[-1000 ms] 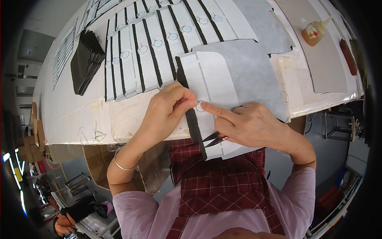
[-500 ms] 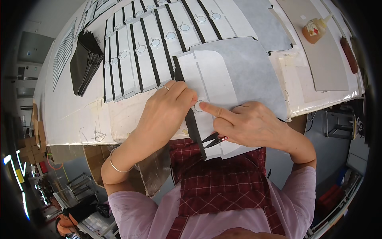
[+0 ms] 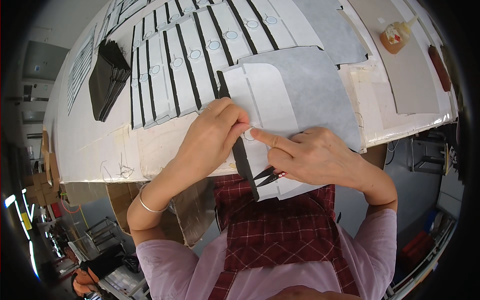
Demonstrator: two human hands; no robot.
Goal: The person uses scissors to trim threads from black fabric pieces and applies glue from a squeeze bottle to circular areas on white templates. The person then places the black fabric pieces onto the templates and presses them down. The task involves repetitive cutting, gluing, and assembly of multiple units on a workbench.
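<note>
Touching right grip [image 3: 315,155], just beside left grip [image 3: 212,132]: white disc [image 3: 248,136]

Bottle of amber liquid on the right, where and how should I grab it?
Probably grip the bottle around its wide body, from the side nearest you: its narrow nozzle points away, toward the upper right. The right hand is closer, but holds dark-bladed snips.
</note>
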